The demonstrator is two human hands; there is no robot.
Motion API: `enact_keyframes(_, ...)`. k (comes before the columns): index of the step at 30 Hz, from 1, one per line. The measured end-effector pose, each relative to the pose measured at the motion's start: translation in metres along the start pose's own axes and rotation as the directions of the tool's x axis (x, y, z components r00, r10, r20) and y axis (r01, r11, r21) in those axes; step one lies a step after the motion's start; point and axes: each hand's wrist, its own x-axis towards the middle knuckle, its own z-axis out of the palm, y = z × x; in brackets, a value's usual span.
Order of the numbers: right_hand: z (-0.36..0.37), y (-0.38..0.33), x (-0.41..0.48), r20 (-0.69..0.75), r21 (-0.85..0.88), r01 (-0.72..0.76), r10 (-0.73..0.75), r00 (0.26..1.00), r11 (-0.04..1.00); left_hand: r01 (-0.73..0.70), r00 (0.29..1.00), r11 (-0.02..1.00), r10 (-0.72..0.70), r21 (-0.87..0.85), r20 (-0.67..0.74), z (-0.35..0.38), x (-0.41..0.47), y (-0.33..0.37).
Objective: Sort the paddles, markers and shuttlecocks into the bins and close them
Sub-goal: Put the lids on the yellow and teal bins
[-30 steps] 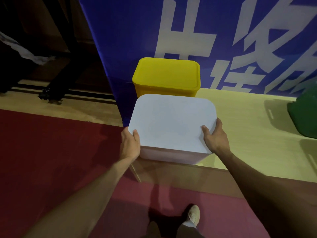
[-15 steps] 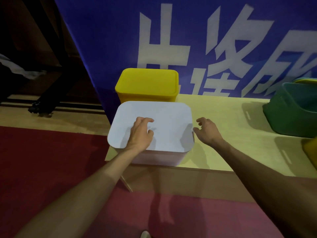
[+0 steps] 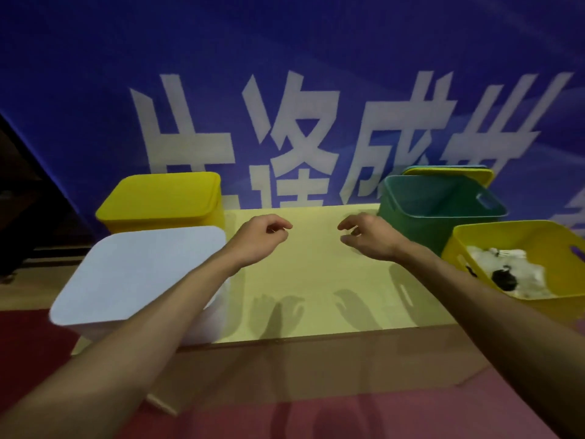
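Checking status: roughly half done, by my read. White bin (image 3: 136, 274) sat at the front-left corner of the bench (image 3: 316, 280) with its lid on. Rear yellow bin (image 3: 164, 198) sat just behind it, also lidded. Contents of both were hidden, so I couldn't tell what went where. No paddles or markers showed on the bench. Presumably they were inside those two, but that's a guess.

Right side was open work. Green bin (image 3: 437, 210) stood uncovered at rear right. What showed of its inside looked empty, but its bottom wasn't fully visible. Front yellow bin (image 3: 519, 258), beside it and nearer the camera, was uncovered and held the shuttlecocks (image 3: 506, 274): a white heap with a dark item in it that I couldn't identify. Lids (image 3: 449, 172), apparently one teal and one yellow, leaned behind the green bin against the banner (image 3: 285, 90).

Left grip (image 3: 259, 239) and right grip (image 3: 370, 239) hovered over the middle of the bench, apart from each other. Fingers were loosely curled, holding nothing, touching no bin.

Left to do, as I judged it: lid the shuttlecock bin and lid the green one. Getting the lids would mean reaching past the green bin.
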Motion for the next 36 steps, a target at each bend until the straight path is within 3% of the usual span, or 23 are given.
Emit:
enact_keyframes(11, -0.074, 0.113, -0.011, -0.109, 0.036, -0.123, 0.126, 0.986, 0.992, -0.026, 0.997, 0.989, 0.036, -0.144, 0.066, 0.090, 0.072, 0.090)
enact_keyframes(20, -0.118, 0.179, 0.056, -0.048, -0.142, -0.145, 0.140, 0.989, 0.979, -0.011, 0.989, 0.950, 0.056, -0.311, 0.136, 0.137, 0.172, 0.106)
enact_keyframes(26, -0.149, 0.223, 0.111, 0.003, -0.323, -0.144, 0.153, 0.988, 0.935, -0.025, 0.987, 0.946, 0.074, -0.324, 0.140, 0.146, 0.236, 0.115)
enact_keyframes(36, -0.207, 0.347, 0.140, 0.007, -0.373, -0.225, 0.245, 0.969, 0.900, -0.037, 0.974, 0.963, 0.095, -0.267, 0.207, 0.211, 0.304, 0.159)
